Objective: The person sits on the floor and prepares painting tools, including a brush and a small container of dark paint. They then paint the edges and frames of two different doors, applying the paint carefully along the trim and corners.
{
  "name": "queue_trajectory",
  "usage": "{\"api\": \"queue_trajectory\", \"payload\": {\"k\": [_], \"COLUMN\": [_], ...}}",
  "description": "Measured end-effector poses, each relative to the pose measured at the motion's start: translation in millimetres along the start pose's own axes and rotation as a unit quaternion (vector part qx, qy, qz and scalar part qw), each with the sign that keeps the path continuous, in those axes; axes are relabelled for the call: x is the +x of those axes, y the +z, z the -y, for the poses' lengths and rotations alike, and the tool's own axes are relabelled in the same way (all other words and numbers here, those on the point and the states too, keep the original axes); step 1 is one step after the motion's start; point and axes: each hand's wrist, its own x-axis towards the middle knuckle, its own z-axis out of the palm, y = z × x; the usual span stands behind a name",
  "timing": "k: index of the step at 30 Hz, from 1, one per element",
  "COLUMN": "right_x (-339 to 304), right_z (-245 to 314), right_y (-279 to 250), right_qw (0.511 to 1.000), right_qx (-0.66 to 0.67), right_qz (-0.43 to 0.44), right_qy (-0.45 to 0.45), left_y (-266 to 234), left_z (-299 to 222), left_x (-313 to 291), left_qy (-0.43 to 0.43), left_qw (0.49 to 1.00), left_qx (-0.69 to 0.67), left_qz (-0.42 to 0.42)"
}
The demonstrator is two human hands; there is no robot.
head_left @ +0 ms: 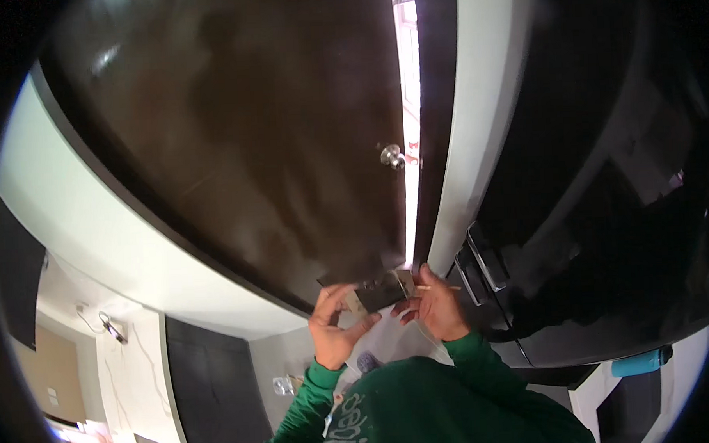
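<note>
In front of the lower part of a dark brown door (289, 146), both hands are at a small dark, flat rectangular piece (380, 293) with pale tan ends. Its exact kind cannot be made out. My left hand (332, 331) closes round its left end, thumb along the near side. At the right end is my right hand (443, 312), fingers bent in toward the piece. A thin pale stick (439, 287), pencil-like, lies across the right hand between thumb and fingers.
The door stands slightly ajar, bright light in the gap, with a round metal knob (393, 156) near its edge. A glossy black cabinet-like unit with handles (481, 264) rises close on my right. A blue bottle (640, 363) lies at the lower right.
</note>
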Motion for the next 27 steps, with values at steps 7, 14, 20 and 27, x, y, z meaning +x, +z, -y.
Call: {"api": "queue_trajectory", "payload": {"k": [7,14,20,27], "right_x": [-9.2,-27.3,-18.7,-4.2], "right_z": [32.4,78.4,88.9,88.7], "right_y": [-9.0,17.3,41.2,76.2], "right_qw": [0.988,0.944,0.916,0.896], "right_qx": [-0.092,-0.187,-0.328,-0.410], "right_qz": [-0.057,-0.053,0.067,0.056], "right_qy": [-0.114,-0.267,-0.220,-0.163], "left_y": [-17.1,-30.9,-33.4,-40.2], "left_z": [-11.8,-7.4,-10.1,-5.8], "left_x": [11.7,22.8,29.4,36.7], "left_qy": [0.032,0.056,0.068,0.063], "left_qw": [0.998,0.997,0.996,0.995], "left_qx": [-0.024,-0.009,0.029,0.052], "left_qz": [-0.047,-0.058,-0.059,-0.063]}}
